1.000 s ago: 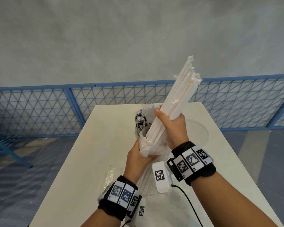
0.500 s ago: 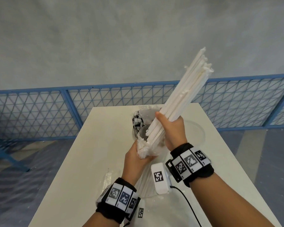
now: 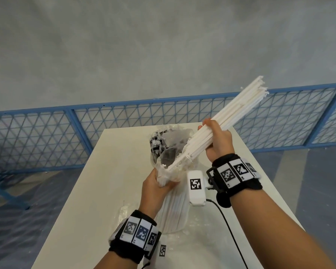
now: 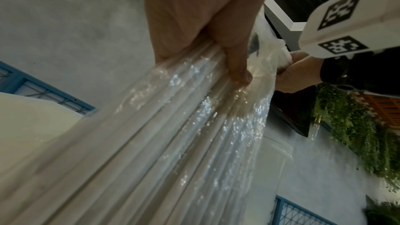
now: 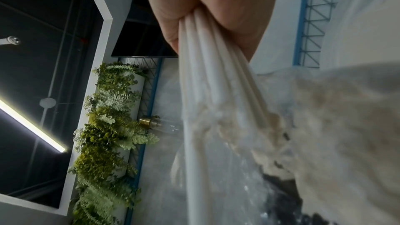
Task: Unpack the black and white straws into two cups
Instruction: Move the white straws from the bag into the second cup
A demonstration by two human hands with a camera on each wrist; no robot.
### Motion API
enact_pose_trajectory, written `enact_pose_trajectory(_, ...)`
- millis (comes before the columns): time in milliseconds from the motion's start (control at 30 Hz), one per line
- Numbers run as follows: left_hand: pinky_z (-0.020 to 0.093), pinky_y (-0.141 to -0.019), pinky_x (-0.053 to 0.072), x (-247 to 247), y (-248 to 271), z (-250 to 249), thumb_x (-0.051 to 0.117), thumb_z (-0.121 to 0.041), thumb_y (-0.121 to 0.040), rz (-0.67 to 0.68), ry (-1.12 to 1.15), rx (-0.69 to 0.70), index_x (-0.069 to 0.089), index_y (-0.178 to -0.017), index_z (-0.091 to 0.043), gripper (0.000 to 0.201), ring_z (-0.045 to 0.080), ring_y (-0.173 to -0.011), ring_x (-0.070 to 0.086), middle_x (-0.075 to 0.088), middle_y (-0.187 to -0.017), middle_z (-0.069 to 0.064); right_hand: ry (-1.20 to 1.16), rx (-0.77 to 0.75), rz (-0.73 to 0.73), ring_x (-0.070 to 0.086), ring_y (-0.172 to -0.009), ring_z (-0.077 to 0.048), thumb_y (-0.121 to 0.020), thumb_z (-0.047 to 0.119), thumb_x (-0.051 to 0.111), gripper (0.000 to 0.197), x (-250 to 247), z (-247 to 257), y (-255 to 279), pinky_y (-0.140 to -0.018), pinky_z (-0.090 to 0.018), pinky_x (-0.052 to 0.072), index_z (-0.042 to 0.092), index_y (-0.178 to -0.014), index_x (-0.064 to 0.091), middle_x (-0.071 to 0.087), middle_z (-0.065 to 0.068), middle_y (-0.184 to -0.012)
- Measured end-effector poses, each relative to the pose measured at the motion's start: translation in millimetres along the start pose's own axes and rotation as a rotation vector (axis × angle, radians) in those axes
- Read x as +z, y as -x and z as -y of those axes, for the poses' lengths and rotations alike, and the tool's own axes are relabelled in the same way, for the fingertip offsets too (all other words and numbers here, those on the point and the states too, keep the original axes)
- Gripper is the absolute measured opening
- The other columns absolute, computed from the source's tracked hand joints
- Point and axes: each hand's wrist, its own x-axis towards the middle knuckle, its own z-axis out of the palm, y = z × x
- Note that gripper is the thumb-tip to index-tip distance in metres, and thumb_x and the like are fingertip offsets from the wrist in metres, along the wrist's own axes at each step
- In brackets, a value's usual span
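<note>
Head view shows the right hand (image 3: 218,141) clenched around a thick bundle of long white paper-wrapped straws (image 3: 227,121), which slants up and away to the right of that hand, its frayed ends high against the blue mesh fence (image 3: 47,136). The lower ends of the bundle reach down and leftward from the right hand to the torn mouth of a crinkled clear plastic bag (image 3: 169,171). The left hand (image 3: 155,189), lower and nearer the person than the right hand, grips this bag just below its opening, fingers curled around the plastic. Below the left hand the bag hangs down to the white table (image 3: 97,191), with more white straws visible through the plastic. Just beyond the left hand and to the left of the right hand stands a clear cup holding black straws (image 3: 157,146), partly hidden behind the bag's mouth. Left wrist view shows the left hand's fingers (image 4: 236,61) pressed into the shiny plastic over ridged straws. Right wrist view shows the right hand (image 5: 216,6) wrapped tightly round the white straws, with the blurred plastic below it. Both wrists wear black bands with square printed markers (image 3: 235,173).
</note>
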Motion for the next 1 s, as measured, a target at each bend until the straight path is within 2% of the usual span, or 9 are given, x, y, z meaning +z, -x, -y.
enact_pose_trajectory(67,0.013,-0.069,0.052,0,-1,1,0.081,-0.012,-0.069,0.003,0.002,-0.007,0.06,-0.102,-0.026,0.041,0.001,-0.084,0.065,0.069,-0.094,-0.013,-0.024,0.015,-0.003,0.06,-0.065,-0.014,-0.084,0.007,0.06,0.003,-3,4,-2,-0.06,-0.026,0.051,0.005,-0.083,0.059,0.058,-0.004,-0.071)
enact_pose_trajectory(133,0.011,-0.069,0.051,0,-1,0,0.081,-0.013,-0.069,0.009,0.0,0.001,0.061,-0.108,-0.02,0.044,0.003,-0.085,0.066,0.07,-0.096,-0.01,-0.007,0.016,0.003,0.058,-0.062,-0.014,-0.085,0.008,0.059,0.007,-8,8,-8,-0.058,-0.025,0.051,0.007,-0.078,0.058,0.056,-0.004,-0.069)
enact_pose_trajectory(233,0.006,-0.068,0.048,1,1,-2,0.078,-0.006,-0.071,0.016,0.042,0.017,0.059,-0.111,-0.02,0.046,-0.011,-0.082,0.064,0.068,-0.097,-0.014,0.11,-0.002,0.028,0.056,-0.059,-0.014,-0.084,0.009,0.06,0.007,-16,16,-14,-0.051,-0.02,0.05,0.008,-0.077,0.058,0.055,-0.003,-0.068)
enact_pose_trajectory(333,0.005,-0.069,0.047,2,2,-2,0.076,-0.004,-0.072,0.01,0.053,0.022,0.057,-0.104,-0.028,0.044,-0.007,-0.086,0.064,0.066,-0.096,-0.016,0.237,-0.069,0.033,0.054,-0.057,-0.014,-0.083,0.005,0.059,0.004,-24,26,-18,-0.048,-0.02,0.049,0.005,-0.086,0.057,0.053,-0.004,-0.068)
enact_pose_trajectory(433,0.005,-0.07,0.048,4,2,-2,0.076,-0.004,-0.072,0.012,0.064,0.02,0.057,-0.108,-0.024,0.045,-0.008,-0.088,0.063,0.066,-0.099,-0.015,0.354,-0.196,-0.036,0.058,-0.052,-0.01,-0.08,0.005,0.061,0.028,-31,35,-26,-0.05,-0.021,0.05,-0.001,-0.107,0.055,0.056,-0.004,-0.07)
enact_pose_trajectory(533,0.008,-0.074,0.05,6,1,0,0.076,-0.005,-0.073,0.016,0.083,0.017,0.058,-0.113,-0.021,0.047,-0.005,-0.094,0.063,0.067,-0.104,-0.012,0.402,-0.351,-0.123,0.061,-0.062,-0.017,-0.079,0.008,0.063,0.038,-31,44,-34,-0.066,-0.033,0.055,0.002,-0.114,0.049,0.059,-0.005,-0.075)
enact_pose_trajectory(633,0.008,-0.073,0.05,10,1,1,0.076,-0.004,-0.073,0.01,0.107,0.009,0.058,-0.105,-0.029,0.044,-0.006,-0.09,0.065,0.068,-0.102,-0.011,0.454,-0.479,-0.169,0.064,-0.087,-0.03,-0.077,0.018,0.066,0.048,-30,43,-34,-0.082,-0.044,0.055,0.009,-0.12,0.045,0.061,-0.013,-0.097)
enact_pose_trajectory(833,0.007,-0.071,0.049,14,1,1,0.074,0.0,-0.074,0.028,0.133,0.009,0.058,-0.108,-0.021,0.044,-0.008,-0.089,0.065,0.068,-0.1,-0.011,0.631,-0.465,-0.099,0.051,-0.098,-0.016,-0.083,0.014,0.067,0.049,-47,2,-33,-0.083,-0.026,0.043,0.005,-0.126,0.045,0.054,-0.004,-0.106)
enact_pose_trajectory(1000,0.01,-0.075,0.051,13,0,4,0.076,-0.002,-0.073,0.015,0.133,0.01,0.059,-0.109,-0.022,0.044,-0.006,-0.088,0.066,0.069,-0.101,-0.01,0.694,-0.408,-0.1,0.059,-0.096,-0.021,-0.076,0.013,0.072,0.044,-64,-28,-39,-0.08,-0.026,0.045,0.005,-0.117,0.057,0.064,-0.01,-0.107)
